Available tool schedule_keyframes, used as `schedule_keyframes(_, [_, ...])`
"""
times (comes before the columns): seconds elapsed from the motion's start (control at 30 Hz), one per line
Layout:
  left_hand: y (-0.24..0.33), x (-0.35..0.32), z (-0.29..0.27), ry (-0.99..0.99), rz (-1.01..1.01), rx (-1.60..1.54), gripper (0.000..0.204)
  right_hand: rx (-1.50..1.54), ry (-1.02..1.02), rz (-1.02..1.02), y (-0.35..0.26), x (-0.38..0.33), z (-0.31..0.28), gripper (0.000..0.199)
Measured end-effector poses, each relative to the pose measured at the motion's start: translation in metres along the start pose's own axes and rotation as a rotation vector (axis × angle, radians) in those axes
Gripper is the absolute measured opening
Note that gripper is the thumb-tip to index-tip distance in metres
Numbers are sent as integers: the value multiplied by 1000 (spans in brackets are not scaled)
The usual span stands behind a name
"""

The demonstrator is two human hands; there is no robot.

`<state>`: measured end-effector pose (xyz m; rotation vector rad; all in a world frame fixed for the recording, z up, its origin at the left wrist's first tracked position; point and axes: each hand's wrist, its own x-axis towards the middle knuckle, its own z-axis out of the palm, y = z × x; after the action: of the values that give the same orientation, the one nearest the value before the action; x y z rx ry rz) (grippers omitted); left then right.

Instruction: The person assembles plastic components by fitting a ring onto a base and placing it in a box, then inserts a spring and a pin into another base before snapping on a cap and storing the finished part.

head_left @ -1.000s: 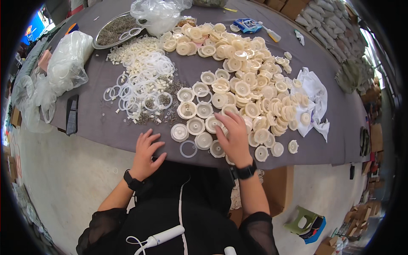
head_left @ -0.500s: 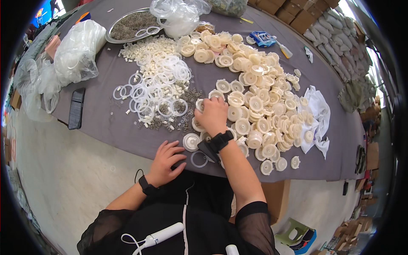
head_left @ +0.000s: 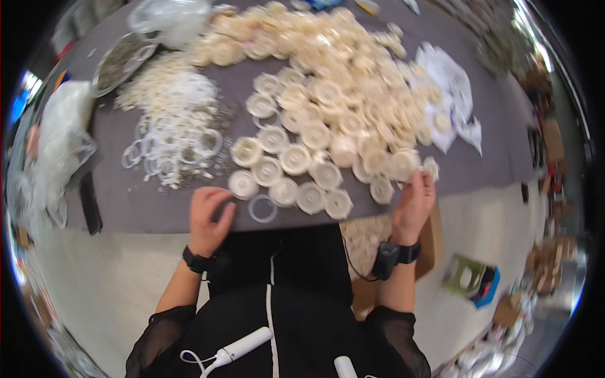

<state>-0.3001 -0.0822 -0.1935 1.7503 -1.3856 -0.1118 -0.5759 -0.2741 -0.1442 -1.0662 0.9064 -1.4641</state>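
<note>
Left hand [head_left: 210, 213] at the near edge of the grey table [head_left: 157, 208], fingers loosely curled and holding nothing, thumb side just beside a clear ring [head_left: 262, 208] lying flat on the cloth. Fingertips near a cream round cap [head_left: 242, 184] at the left end of the front row; contact not confirmed.

Right hand [head_left: 413, 205] at the table edge to the right, fingers raised toward a small cream cap [head_left: 431, 167] at the fringe of the pile. Motion blur here; cannot tell whether the cap is pinched or only touched. Dark wristbands on both wrists.

Surroundings: large heap of cream round caps [head_left: 340, 94] across the middle and far side of the table, thinning to single rows toward the near edge. Loose white rings [head_left: 173, 135] scattered left of the caps, with small dark bits among them. Metal tray [head_left: 116, 60] at far left, clear plastic bag [head_left: 167, 19] beyond it, second clear bag [head_left: 60, 135] at the left edge. Black flat object [head_left: 90, 203] on the cloth near the left corner. White crumpled wrapping [head_left: 450, 94] to the right of the heap. Cardboard boxes [head_left: 469, 280] on the floor at right.

Obstructions: front rows of caps between both hands and the main heap.
</note>
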Motion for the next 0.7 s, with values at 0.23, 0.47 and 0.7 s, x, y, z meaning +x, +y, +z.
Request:
schedule_keyframes(0.23, [-14,-13,8,42,2,-9,22,-515,650,-235,-82,-58,-222,17])
schedule_keyframes(0.47, [-16,-18,11,-14,4,-48,21,-979,1190,-341,-198,-167,-384,31])
schedule_keyframes(0.7, [-10,-25,3,48,25,-69,21,-1615,1184,-244,-196,-190,-398,30])
